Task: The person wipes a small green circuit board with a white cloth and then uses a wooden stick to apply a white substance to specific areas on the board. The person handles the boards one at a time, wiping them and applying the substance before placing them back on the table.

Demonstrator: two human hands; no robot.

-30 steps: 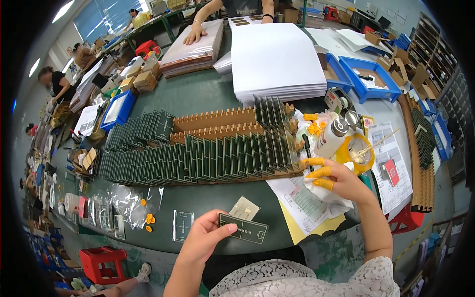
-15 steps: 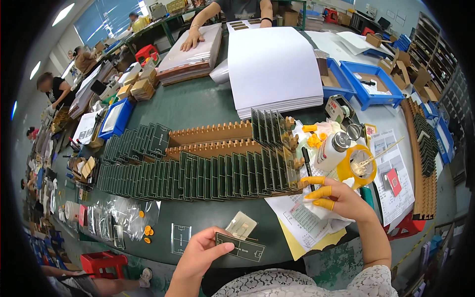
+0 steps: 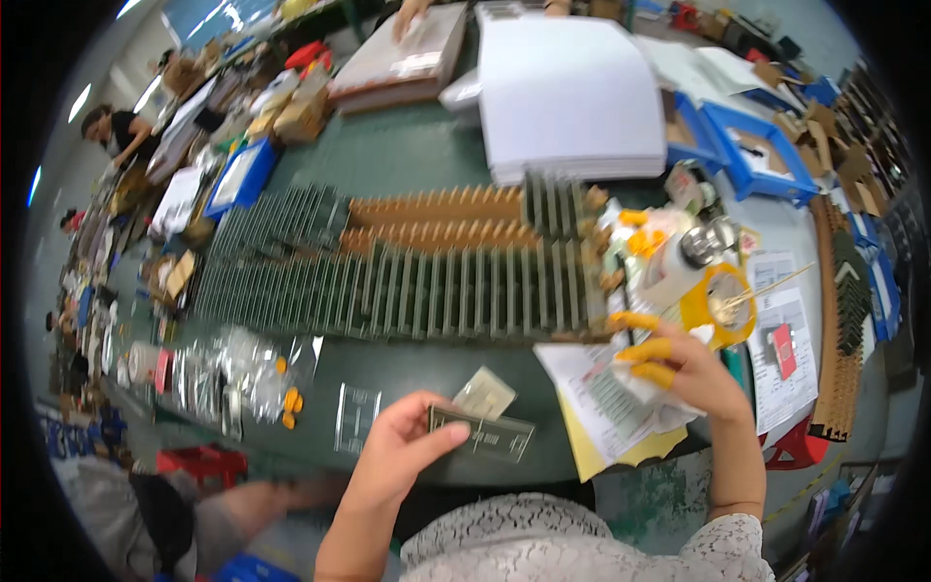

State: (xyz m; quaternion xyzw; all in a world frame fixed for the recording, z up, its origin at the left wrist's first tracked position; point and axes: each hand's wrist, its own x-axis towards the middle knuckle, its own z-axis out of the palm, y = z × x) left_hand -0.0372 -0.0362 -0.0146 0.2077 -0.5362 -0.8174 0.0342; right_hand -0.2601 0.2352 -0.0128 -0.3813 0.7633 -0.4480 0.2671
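My left hand (image 3: 393,451) pinches the left end of a flat dark green board (image 3: 502,438) with pale lines, between thumb and fingers. Partly behind it on the table lies a small beige card (image 3: 484,392). Another dark board (image 3: 357,417) with a light outline lies left of that hand. Yellow finger cots cover several fingertips of my right hand (image 3: 684,373). Those fingers curl over a crumpled white tissue (image 3: 635,386); the thumb is hidden. A black marker (image 3: 623,281) stands out beyond the index finger. Many dark green boards (image 3: 465,291) stand upright in slotted brown racks (image 3: 436,207).
By my right hand are a white bottle (image 3: 669,276), a yellow tape roll (image 3: 729,310) holding thin sticks, and printed papers (image 3: 606,427). Clear plastic bags (image 3: 247,373) lie to the left. Behind the racks rises a white paper stack (image 3: 572,102); a co-worker's hand (image 3: 410,15) rests farther back.
The view has tilted, so the table sits higher in the picture, and it is blurrier. Both hands keep about the same place and hold. At lower left, a seated person shows larger.
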